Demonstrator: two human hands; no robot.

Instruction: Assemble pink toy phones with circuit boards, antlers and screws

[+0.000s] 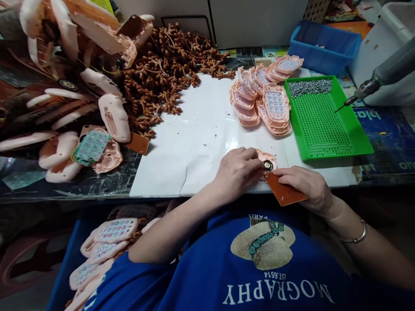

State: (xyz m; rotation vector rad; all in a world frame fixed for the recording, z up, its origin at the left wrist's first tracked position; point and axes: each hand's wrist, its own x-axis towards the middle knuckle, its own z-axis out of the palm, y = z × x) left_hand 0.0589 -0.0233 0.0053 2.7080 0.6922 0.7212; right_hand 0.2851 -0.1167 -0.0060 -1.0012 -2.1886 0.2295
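Note:
A pink plastic shell half (270,156) lies on the white board near its front edge, partly covered by my hands. A small round speaker (267,165) with a dark rim and metal centre sits in it. My left hand (238,172) is closed on the shell, its curled fingertips beside the speaker; what is beneath them is hidden. My right hand (301,185) grips a brown circuit board (284,192), thumb and fingers on its upper edge, with the board slanting down off the shell.
Stacked pink keypad shells (275,103) stand beyond my hands, beside a green tray (324,125) of screws. An electric screwdriver (372,84) hangs over the tray. Brown plastic parts (168,65) heap at the back left, near more pink shells (113,116). A blue bin (326,47) stands behind.

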